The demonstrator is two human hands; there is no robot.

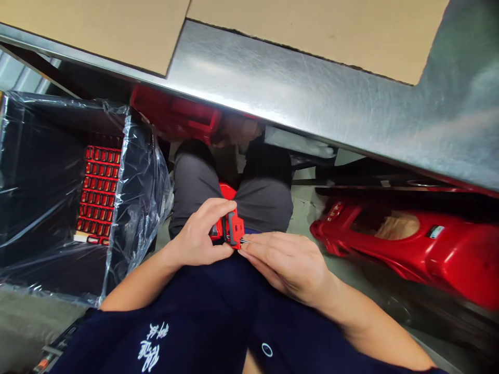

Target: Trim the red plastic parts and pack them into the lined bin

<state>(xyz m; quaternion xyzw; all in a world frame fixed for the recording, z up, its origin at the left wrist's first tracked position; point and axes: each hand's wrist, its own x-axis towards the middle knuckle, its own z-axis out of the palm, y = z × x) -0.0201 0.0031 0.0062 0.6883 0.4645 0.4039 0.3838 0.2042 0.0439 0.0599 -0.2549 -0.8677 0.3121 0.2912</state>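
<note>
My left hand (205, 231) is closed around a small red plastic part with a black strip (234, 228), held over my lap. Thumb and fingers grip it from the left side. My right hand (290, 259) pinches a thin metal piece (245, 240) whose tip meets the lower right edge of the red part. Most of the metal piece is hidden by the fingers, so its kind cannot be made out. More red shows behind the left fingers, partly covered.
On the left stands a black bin lined with clear plastic (127, 208), with rows of red and black parts (97, 192) inside. A metal table (273, 78) bearing cardboard sheets (319, 31) spans the front. A red plastic stool (456, 249) lies at the right.
</note>
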